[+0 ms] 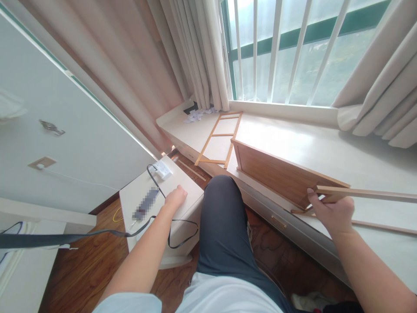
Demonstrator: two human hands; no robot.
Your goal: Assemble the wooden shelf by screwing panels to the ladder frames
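Landmark: the ladder-like frame [222, 135], apparently flat on the window-side surface [286, 132], its near end at the front edge. Wooden assembly [273, 171]: just right of the frame, on the same surface, broad brown panel tilted; contact between the two cannot be told. Right hand [335, 213]: right of the frame, at the panel's far end from it, fingers closed on the assembly by a pale rail (whether rail and panel are joined is unclear). Left hand [176, 198]: nearer the wearer and left of the frame, over the white cabinet [192, 184], fingers curled in; cannot tell if it holds anything. Left of that hand, also on the cabinet, a white plug block [163, 169]. Handling, judged: stiff, moderately light wood, fairly smooth, long enough to swing if held at one end; thin rails and corner joints probably the weak points; best hold likely both thick panel edges, spaced apart
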